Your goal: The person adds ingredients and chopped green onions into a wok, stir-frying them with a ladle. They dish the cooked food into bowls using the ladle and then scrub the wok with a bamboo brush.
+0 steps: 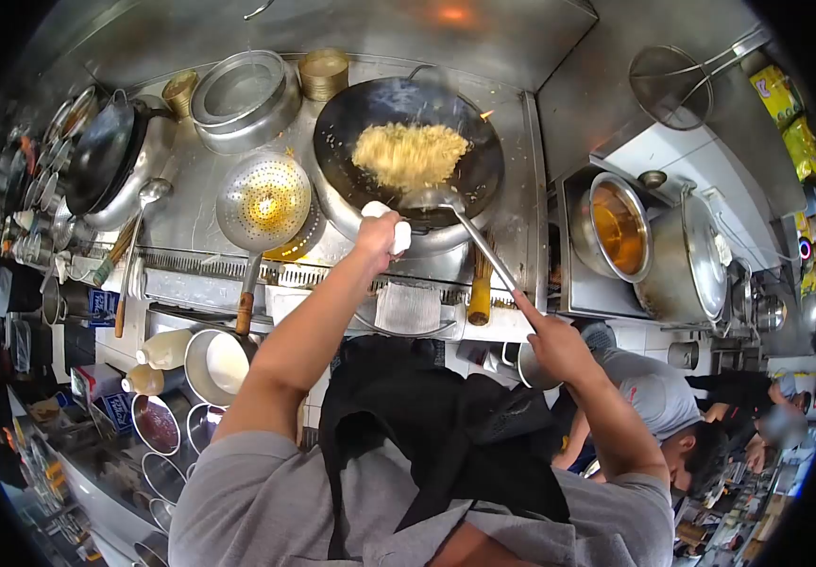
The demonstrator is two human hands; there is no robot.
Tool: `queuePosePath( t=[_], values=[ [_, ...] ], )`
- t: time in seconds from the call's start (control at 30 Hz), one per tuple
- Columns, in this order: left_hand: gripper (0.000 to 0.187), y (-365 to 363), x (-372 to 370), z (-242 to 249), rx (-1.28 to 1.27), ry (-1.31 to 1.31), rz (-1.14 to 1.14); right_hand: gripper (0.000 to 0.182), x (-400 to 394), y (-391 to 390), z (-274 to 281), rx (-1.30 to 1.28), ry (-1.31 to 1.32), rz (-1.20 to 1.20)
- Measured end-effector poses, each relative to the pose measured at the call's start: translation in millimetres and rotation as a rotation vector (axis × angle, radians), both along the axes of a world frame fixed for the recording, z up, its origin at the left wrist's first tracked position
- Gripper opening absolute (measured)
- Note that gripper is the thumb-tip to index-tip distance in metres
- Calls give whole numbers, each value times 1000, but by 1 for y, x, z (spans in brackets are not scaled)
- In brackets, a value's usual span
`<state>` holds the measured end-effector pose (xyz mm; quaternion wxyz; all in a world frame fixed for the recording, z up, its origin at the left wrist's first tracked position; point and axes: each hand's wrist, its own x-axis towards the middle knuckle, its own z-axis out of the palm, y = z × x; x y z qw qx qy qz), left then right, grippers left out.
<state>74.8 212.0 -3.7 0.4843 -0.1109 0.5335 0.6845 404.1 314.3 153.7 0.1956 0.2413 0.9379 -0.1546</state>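
My left hand [379, 236] is closed around a folded white cloth [392, 225] at the near rim of a large black wok [342, 113]; the wok's handle, if any, is hidden under it. Fried rice [408, 156], yellowish and blurred by motion, sits in the wok's middle, with loose grains scattered on the sides. My right hand [559, 350] grips the handle of a long metal wok ladle [493, 257]. The ladle's bowl [433, 197] is inside the wok, just on the near side of the rice.
Left of the wok lies a perforated strainer [264, 203] with a wooden handle. Behind it stands a lidded metal pot [243, 94]. A bamboo brush [480, 293] is near the stove's front edge. At right are a bowl of oil [619, 227] and a stockpot [691, 255]. A co-worker [654, 397] bends at lower right.
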Motion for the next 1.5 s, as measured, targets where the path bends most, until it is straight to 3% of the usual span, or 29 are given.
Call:
queuePosePath(
  t=[0.07,0.1,0.17,0.23,0.3,0.33,0.4,0.43,0.5,0.53,0.63,0.7,0.73,0.8,0.83,0.9,0.97,1.0,1.03,1.1,1.13,1.2,1.23,1.33,1.4,1.43,1.5],
  values=[
    [18,8,-2,-32,-6,83,13,92,-32,36,-50,170,-209,-51],
    [18,5,2,-29,-5,81,11,94,-50,60,-72,200,-183,-46],
    [32,-9,16,-19,183,115,170,93,-91,91,-67,253,-132,-133],
    [39,-44,25,-18,222,186,114,94,-110,119,-71,244,-81,-152],
    [37,-88,34,-22,179,241,17,90,-102,152,-101,125,686,78],
    [36,-110,40,-17,162,224,-15,90,-111,143,-96,124,680,81],
    [31,-138,53,-30,127,219,45,83,-152,92,-83,-33,349,-501],
    [29,-149,62,-28,105,222,93,79,-170,82,-107,43,335,-477],
    [27,-174,75,-39,95,257,125,76,-194,47,-87,-388,285,-577],
    [24,-185,81,-44,90,284,143,76,-193,48,-70,-394,282,-576],
    [22,-217,89,-46,-1,314,185,69,-176,70,-42,-515,270,-384],
    [32,-237,87,-56,-13,302,196,61,-156,72,-44,-13,552,7],
    [32,-240,87,-52,-16,303,232,61,-149,66,-44,-18,550,11],
    [33,-240,81,-39,-17,316,274,59,-139,51,-39,-413,504,-199],
    [33,-237,76,-34,-20,340,267,57,-143,38,-35,-729,313,-465],
    [34,-224,73,-28,35,359,272,56,-165,62,-90,-913,142,-481],
    [34,-211,68,-18,-6,511,224,53,-195,90,-83,-921,194,-491],
    [36,-211,64,-26,-85,562,183,52,-201,78,-59,-611,212,-358],
    [36,-214,68,-22,-96,559,182,52,-190,77,-66,-621,207,-359],
    [37,-211,65,-11,-23,639,209,52,-171,87,-74,-130,740,137],
    [38,-214,67,-3,-29,619,207,52,-159,77,-59,-129,745,147],
    [40,-224,72,-6,-65,620,225,54,-127,48,-18,-673,310,-298],
    [42,-226,74,-7,-101,614,234,55,-120,49,-28,-959,216,-427],
    [44,-231,85,-9,-152,614,179,55,-134,104,-103,-1003,89,-454],
    [45,-226,84,-8,-155,668,131,53,-153,119,-106,-255,406,-37],
    [45,-229,87,-10,-153,673,128,53,-153,109,-86,-253,410,-40],
    [45,-229,82,-14,-108,657,177,55,-150,92,-37,-491,394,-335]
  ],
)
